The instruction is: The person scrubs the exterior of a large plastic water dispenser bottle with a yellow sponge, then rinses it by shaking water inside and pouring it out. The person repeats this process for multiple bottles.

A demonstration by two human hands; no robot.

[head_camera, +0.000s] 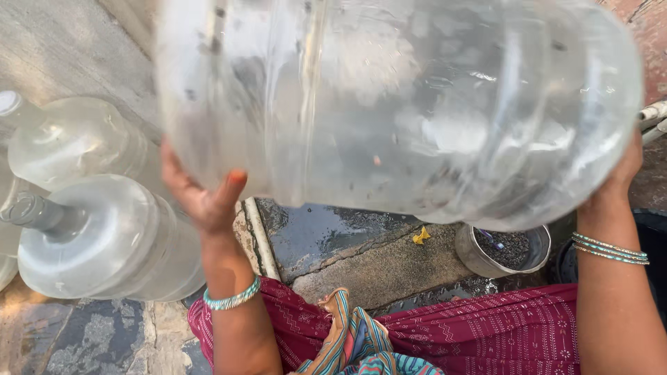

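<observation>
I hold a large clear plastic water jug (403, 104) on its side between both hands, raised close in front of me so that it fills the upper part of my view. Its ribbed wall is speckled with dark flecks, and some water sits inside. My left hand (198, 198) presses flat against one end, palm on the plastic and thumb up along the wall. My right hand (625, 173) cups the other, rounded end; most of its fingers are hidden behind the jug. Both hands are spread against the jug rather than curled around anything, clamping it between them.

Each wrist wears turquoise bangles (233, 300). Below my arms lies my maroon patterned cloth (486, 333), with a striped multicoloured cloth (354, 340) bunched between them.

Beyond my left hand, two more clear plastic jugs lie on their sides, the nearer one (104, 239) just beside my wrist and the farther one (76, 142) past it. Under the held jug, nearer my right hand, a round metal bowl (472, 258) holding dark grains stands on wet stone ground (333, 232). A small yellow scrap (421, 236) lies just beside that bowl, and a pale thin pipe (260, 236) runs along the ground near my left forearm.
</observation>
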